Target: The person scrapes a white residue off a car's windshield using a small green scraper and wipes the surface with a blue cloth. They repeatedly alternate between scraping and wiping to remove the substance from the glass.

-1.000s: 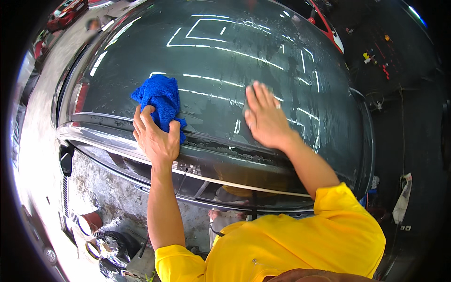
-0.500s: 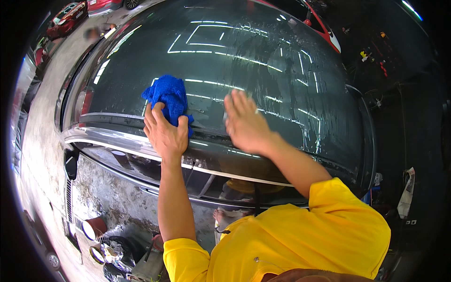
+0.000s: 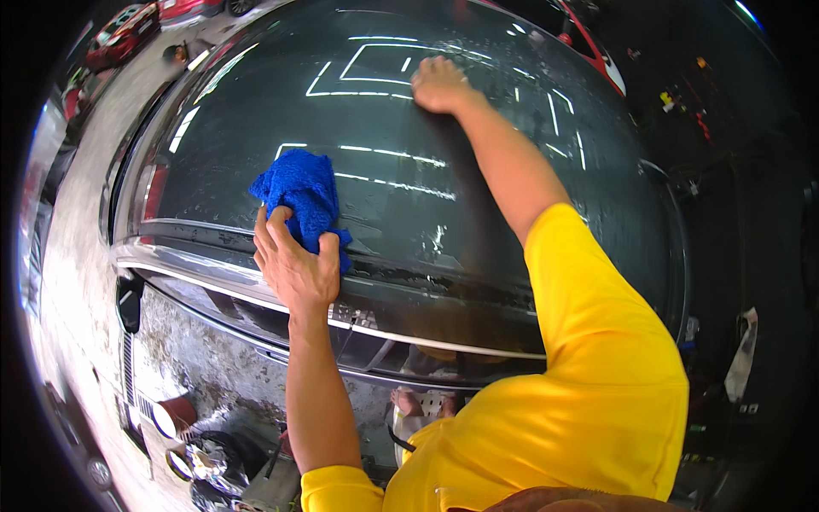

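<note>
My left hand [image 3: 300, 271] grips a bunched blue microfiber cloth [image 3: 300, 189] that rests on the near edge of a dark car roof [image 3: 375, 205]. The thumb and fingers press into the cloth from its near side. Farther out, toward the far side of the roof, my right hand [image 3: 439, 84] lies palm down on the wet, glossy surface with its arm stretched. Its fingers look spread and slightly bent; what is under the palm is hidden. Water streaks and ceiling-light reflections show on the roof.
A side mirror [image 3: 129, 303] juts out at the left. On the floor below stand a brownish bucket [image 3: 173, 416] and black plastic bags [image 3: 226, 461]. Red cars [image 3: 122, 36] are parked at the back, and a person [image 3: 177, 56] is near the far left.
My right hand has slid away from me across the roof, from near the middle to the far part. My left hand and the blue cloth have barely moved.
</note>
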Tool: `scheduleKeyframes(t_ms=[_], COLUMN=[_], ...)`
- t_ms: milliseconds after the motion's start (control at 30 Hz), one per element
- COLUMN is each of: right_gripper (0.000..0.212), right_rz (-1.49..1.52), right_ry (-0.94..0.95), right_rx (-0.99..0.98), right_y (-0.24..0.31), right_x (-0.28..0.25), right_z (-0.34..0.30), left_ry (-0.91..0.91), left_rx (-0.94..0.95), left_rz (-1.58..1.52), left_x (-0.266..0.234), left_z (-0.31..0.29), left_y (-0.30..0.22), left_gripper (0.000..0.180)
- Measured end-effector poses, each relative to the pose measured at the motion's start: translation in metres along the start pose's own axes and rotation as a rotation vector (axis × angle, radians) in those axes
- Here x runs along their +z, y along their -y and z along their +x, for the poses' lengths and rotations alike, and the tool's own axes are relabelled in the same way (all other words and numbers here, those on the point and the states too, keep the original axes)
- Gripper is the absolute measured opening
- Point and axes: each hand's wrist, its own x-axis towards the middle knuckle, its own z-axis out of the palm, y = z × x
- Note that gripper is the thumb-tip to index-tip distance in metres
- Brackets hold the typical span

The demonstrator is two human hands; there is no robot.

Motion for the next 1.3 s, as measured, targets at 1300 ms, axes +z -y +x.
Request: scheduleKeyframes(t_ms=[1300], right_gripper=[0.063], right_rz=[0.051], right_ry=[-0.162], right_rx=[0.209], right_y=[-0.186], right_x=[0.005], right_z=[-0.148], left_ry=[-0.010], left_rx=[0.064], left_rz=[0.027], left_x=[0.017], left_z=[-0.001], left_y=[0.007], left_gripper=[0.054])
